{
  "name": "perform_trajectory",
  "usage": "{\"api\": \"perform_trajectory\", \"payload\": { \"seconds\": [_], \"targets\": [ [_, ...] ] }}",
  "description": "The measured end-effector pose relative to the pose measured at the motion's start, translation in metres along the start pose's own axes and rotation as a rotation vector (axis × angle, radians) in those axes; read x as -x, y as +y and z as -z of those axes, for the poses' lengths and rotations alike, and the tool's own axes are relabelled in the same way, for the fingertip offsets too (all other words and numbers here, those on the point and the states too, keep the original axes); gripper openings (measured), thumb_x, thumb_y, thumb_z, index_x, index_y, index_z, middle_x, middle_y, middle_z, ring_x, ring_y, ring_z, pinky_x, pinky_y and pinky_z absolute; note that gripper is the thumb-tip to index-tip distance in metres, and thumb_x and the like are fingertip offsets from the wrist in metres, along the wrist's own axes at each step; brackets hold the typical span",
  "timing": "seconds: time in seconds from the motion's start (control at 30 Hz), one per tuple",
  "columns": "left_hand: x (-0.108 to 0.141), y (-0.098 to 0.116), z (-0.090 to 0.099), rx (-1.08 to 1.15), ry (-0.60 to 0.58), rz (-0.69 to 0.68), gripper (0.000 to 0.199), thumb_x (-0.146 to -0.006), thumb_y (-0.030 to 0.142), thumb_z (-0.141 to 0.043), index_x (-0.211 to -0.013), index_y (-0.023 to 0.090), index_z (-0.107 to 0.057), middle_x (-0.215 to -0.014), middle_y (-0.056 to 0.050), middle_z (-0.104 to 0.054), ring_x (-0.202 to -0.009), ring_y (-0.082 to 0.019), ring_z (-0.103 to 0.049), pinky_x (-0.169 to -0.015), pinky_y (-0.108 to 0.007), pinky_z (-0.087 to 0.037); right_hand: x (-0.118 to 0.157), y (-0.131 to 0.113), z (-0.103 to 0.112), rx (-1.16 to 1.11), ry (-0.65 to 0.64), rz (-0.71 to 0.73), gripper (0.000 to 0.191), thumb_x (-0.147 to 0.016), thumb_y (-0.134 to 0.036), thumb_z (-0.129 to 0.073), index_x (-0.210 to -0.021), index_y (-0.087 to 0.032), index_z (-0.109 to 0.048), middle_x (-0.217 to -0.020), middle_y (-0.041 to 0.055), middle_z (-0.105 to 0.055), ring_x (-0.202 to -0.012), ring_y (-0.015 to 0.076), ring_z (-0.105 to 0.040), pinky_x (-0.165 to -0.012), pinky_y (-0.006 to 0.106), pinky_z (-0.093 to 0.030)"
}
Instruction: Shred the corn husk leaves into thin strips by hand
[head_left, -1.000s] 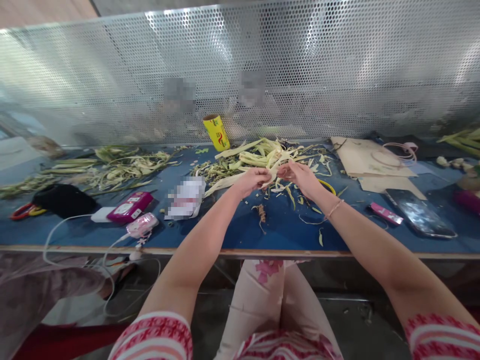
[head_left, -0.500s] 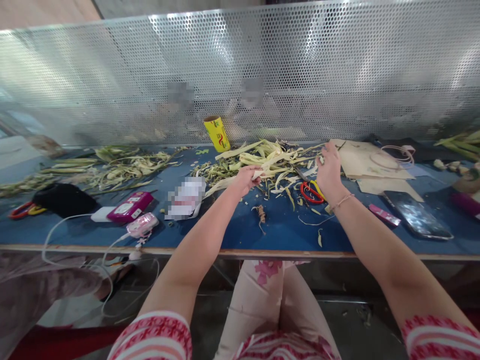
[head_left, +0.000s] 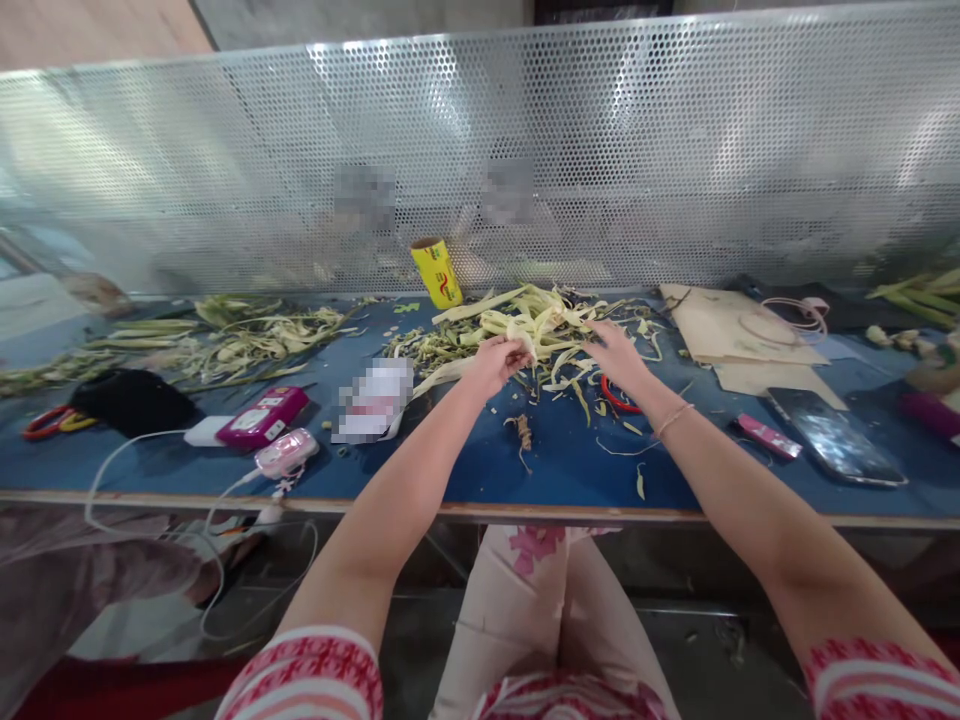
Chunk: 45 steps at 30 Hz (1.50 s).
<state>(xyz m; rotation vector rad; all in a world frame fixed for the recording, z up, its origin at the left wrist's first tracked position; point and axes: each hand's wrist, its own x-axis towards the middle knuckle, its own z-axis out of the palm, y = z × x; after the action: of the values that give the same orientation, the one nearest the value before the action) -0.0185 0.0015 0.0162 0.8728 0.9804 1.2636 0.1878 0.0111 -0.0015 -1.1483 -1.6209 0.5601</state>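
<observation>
In the head view, your left hand [head_left: 501, 362] was closed on a pale husk strip [head_left: 523, 343], pinched between thumb and fingers at the near edge of the husk pile [head_left: 517, 318]. Your right hand [head_left: 616, 358] was released, its fingers loosely extended at the right side of the pile; you could not tell from this view whether the fingertips touched it. The pile lay on the blue bench [head_left: 450, 470], in front of the perforated metal panel [head_left: 585, 130].

Just beyond the pile, the yellow tube [head_left: 436, 272] stood tilted near the panel. A red loop handle [head_left: 618, 398] showed beneath your right wrist, partly hidden. Nearer you lay a brown twisted scrap [head_left: 522, 432]. To your right were the brown paper sheets [head_left: 735, 330], a pink packet [head_left: 768, 437] and a dark phone [head_left: 836, 436]. To your left were a blurred white item [head_left: 373, 400], a magenta box [head_left: 264, 418] and another heap of husks [head_left: 266, 340].
</observation>
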Motion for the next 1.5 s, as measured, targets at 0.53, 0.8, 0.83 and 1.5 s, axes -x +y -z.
{"api": "perform_trajectory", "payload": {
  "seconds": [0.53, 0.8, 0.83, 1.5],
  "targets": [
    [0.005, -0.006, -0.007, 0.003, -0.029, -0.023, 0.004, -0.080, 0.013, -0.057, -0.083, 0.014, -0.055, -0.067, -0.002, -0.066, -0.058, -0.010, -0.064, -0.062, -0.021, -0.055, 0.026, -0.032, -0.018, 0.170, -0.250, 0.241, 0.012, -0.077, -0.031, -0.062, -0.080, -0.020, -0.064, -0.084, 0.0049, -0.062, -0.071, 0.0156, -0.057, -0.071, 0.031, -0.047],
    [0.015, -0.003, -0.011, -0.100, -0.181, 0.118, 0.009, -0.079, 0.021, -0.061, -0.080, 0.014, -0.054, -0.070, -0.008, -0.070, -0.060, -0.016, -0.068, -0.053, -0.022, -0.052, 0.020, -0.034, -0.016, -0.153, -0.101, -0.067, 0.006, -0.075, -0.026, -0.058, -0.072, -0.021, -0.056, -0.068, -0.0002, -0.062, -0.065, 0.0145, -0.057, -0.064, 0.028, -0.047],
    [0.016, -0.003, -0.011, -0.119, -0.204, 0.119, 0.011, -0.078, 0.022, -0.062, -0.078, 0.015, -0.054, -0.070, -0.008, -0.070, -0.060, -0.016, -0.068, -0.052, -0.022, -0.051, 0.018, -0.033, -0.016, -0.229, -0.086, -0.110, 0.007, -0.074, -0.027, -0.058, -0.072, -0.021, -0.055, -0.067, -0.0004, -0.062, -0.065, 0.0145, -0.058, -0.062, 0.027, -0.048],
    [0.006, -0.009, -0.001, -0.400, -0.373, -0.307, 0.030, -0.067, 0.033, -0.074, -0.088, 0.014, -0.067, -0.080, -0.004, -0.068, -0.072, -0.011, -0.060, -0.073, -0.025, -0.047, 0.017, -0.034, -0.011, -0.354, -0.135, -0.079, 0.014, -0.067, -0.027, -0.071, -0.074, -0.018, -0.063, -0.065, 0.0005, -0.064, -0.060, 0.0125, -0.060, -0.065, 0.029, -0.054]
  ]
}}
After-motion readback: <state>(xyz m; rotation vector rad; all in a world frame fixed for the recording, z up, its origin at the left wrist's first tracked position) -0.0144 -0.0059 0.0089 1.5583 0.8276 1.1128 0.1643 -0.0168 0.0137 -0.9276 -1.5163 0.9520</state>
